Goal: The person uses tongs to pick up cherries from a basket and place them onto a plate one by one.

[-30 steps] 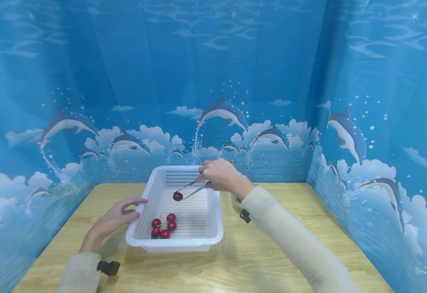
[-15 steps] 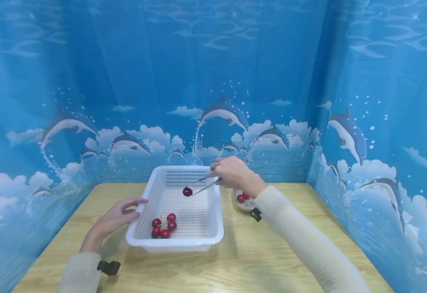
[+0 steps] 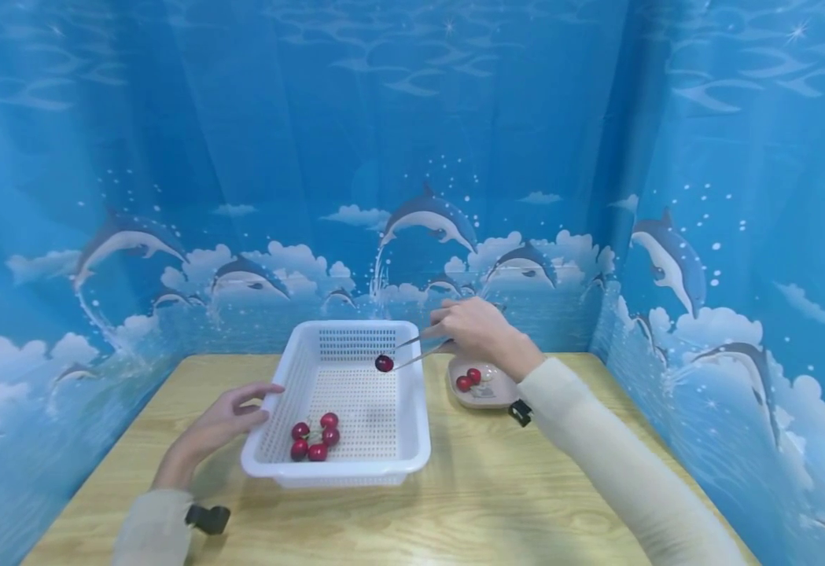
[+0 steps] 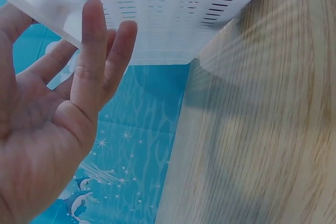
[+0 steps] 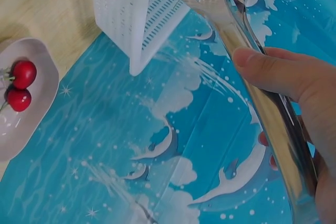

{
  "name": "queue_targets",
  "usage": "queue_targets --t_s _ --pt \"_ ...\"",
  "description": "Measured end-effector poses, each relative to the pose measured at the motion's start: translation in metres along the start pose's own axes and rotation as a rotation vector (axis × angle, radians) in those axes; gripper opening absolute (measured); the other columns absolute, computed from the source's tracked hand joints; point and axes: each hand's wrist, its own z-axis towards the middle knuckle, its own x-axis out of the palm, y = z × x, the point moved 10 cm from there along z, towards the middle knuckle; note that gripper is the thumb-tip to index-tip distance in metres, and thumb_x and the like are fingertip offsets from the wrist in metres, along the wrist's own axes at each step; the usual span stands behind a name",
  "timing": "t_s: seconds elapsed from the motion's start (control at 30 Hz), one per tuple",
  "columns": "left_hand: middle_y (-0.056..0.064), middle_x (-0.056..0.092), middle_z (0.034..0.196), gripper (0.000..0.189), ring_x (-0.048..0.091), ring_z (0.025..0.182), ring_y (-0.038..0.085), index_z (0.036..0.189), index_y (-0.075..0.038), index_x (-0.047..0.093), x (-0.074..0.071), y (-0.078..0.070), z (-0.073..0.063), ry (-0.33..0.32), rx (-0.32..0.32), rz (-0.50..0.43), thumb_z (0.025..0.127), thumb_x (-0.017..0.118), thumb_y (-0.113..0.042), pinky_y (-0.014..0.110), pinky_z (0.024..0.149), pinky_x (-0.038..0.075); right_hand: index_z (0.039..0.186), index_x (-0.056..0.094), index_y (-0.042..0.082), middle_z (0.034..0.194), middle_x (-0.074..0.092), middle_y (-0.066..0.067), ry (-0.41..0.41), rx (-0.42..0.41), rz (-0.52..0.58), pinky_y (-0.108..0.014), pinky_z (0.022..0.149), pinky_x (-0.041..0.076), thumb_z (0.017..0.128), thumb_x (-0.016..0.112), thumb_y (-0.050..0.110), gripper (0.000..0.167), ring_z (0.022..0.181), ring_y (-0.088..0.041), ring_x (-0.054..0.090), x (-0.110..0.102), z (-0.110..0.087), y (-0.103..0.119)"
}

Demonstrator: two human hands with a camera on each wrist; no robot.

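While right fingers [image 3: 443, 316] grip tongs [image 5: 270, 121], cherry [image 3: 384, 362] clasped

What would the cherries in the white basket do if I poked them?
The cherries would probably roll, since they look round. They might feel slippery, because their skins look shiny. They likely wouldn't escape with a gentle poke, as the white basket has walls around them.

Right wrist view: ahead of the right hand [image 5: 315, 85], the tongs [image 5: 268, 114] mostly hide the cherry [image 3: 384, 363]; left of that hand, the frame edge crops the dish [image 5: 44, 85]. Left wrist view: above the left hand [image 4: 47, 111], the basket [image 4: 152, 51] is cut off.
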Motion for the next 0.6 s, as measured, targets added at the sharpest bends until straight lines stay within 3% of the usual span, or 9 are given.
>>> queue_targets --t_s 0.2,0.43,0.6 --pt "0.034 0.035 0.159 0.055 0.048 0.137 0.059 0.151 -0.002 0.046 0.0 0.003 0.001 -0.004 -0.008 0.007 0.103 0.061 -0.023 0.057 0.1 0.059 0.119 0.078 0.03 0.109 0.077 0.006 -0.056 -0.004 0.025 -0.018 0.06 0.053 0.085 0.084 0.027 0.034 0.092 -0.012 0.065 -0.006 -0.014 -0.01" --pt "0.034 0.036 0.159 0.055 0.049 0.136 0.057 0.151 -0.001 0.046 0.001 0.002 0.001 0.001 -0.007 0.002 0.103 0.06 -0.023 0.056 0.1 0.059 0.119 0.078 0.028 0.109 0.078 0.004 -0.07 0.047 0.04 -0.023 0.064 0.057 0.085 0.084 0.024 0.035 0.09 -0.014 0.066 -0.004 -0.031 -0.026" --pt "0.035 0.035 0.159 0.055 0.05 0.136 0.057 0.151 0.0 0.045 0.001 0.0 0.0 0.006 -0.003 -0.001 0.103 0.06 -0.022 0.056 0.1 0.059 0.119 0.078 0.027 0.115 0.078 0.0 -0.071 0.078 0.043 -0.029 0.072 0.063 0.086 0.084 0.026 0.034 0.098 -0.018 0.07 -0.001 -0.041 -0.035"
